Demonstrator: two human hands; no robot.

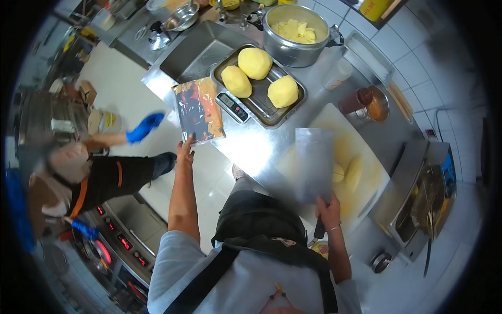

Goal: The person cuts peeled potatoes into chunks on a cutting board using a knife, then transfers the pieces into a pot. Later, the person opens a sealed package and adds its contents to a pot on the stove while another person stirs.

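My left hand (186, 151) pinches the near edge of a flat plastic packet (199, 112) with orange and dark contents. The packet is at the steel counter's edge, beside a small digital scale (232, 108). In my right hand (329, 212) is the handle of a broad cleaver (313, 165), its blade blurred and above a white cutting board (364, 172). Potato pieces (354, 172) lie on the board just right of the blade. Farther off, several peeled potatoes (255, 63) rest in a metal tray (270, 119).
A pressure-cooker pot (294, 54) with sliced potato stands behind the tray, near a steel sink (196, 49). Bottles and a metal bowl (382, 103) sit at the back right. On the left, a co-worker's blue-gloved hand (145, 127) reaches out near the packet.
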